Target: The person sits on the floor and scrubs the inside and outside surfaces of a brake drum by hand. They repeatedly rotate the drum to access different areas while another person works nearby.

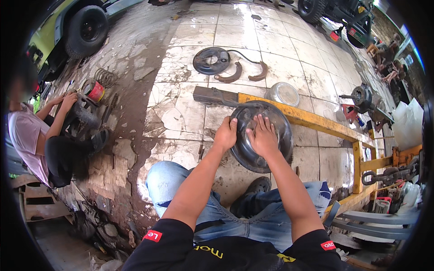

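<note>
Open tile floor [174, 97] spreads to the left of your left hand [225, 133], leaving a low sideways path; ahead, a yellow beam [307, 118] with a dark end [216, 95] runs behind the top of the black disc [244, 122] beneath your right hand [262, 137], barring a level reach forward; beyond it stand a round clear container [283, 94] and two curved shoes [229, 74], a narrow strip of tile parting shoes from beam; on your right, a yellow upright [357, 167] and a heavy chain [395, 174] crowd the way.
</note>
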The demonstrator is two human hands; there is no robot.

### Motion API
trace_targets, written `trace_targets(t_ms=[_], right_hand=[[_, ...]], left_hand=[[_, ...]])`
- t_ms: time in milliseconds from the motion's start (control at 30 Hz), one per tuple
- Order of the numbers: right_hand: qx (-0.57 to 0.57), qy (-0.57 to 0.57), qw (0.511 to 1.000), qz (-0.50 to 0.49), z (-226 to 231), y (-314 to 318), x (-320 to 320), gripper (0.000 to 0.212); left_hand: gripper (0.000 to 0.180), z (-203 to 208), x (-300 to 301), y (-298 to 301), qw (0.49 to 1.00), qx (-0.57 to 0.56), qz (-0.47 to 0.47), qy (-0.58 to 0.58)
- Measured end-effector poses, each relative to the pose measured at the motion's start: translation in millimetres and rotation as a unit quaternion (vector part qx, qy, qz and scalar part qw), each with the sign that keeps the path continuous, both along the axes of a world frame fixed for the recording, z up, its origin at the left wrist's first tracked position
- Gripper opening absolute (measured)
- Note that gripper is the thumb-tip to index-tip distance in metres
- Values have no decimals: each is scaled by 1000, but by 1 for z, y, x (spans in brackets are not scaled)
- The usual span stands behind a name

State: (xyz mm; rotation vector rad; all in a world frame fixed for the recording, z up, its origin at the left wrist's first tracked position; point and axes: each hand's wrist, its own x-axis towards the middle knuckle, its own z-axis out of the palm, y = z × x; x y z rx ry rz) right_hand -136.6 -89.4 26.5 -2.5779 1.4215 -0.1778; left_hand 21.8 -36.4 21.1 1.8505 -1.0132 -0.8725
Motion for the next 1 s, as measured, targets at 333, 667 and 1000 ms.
trace_targets(t_ms=[333, 667, 1000], right_hand=[[30, -23, 999, 18, 5, 7, -2, 66], [13, -43, 999, 13, -10, 7, -6, 64], [31, -60, 994, 82, 0, 39, -10, 63]], left_hand=[[51, -21, 0, -8, 999, -39, 4, -17], [45, -4, -6, -5, 998, -54, 5, -37], [53, -26, 4, -12, 997, -69, -19, -6]])
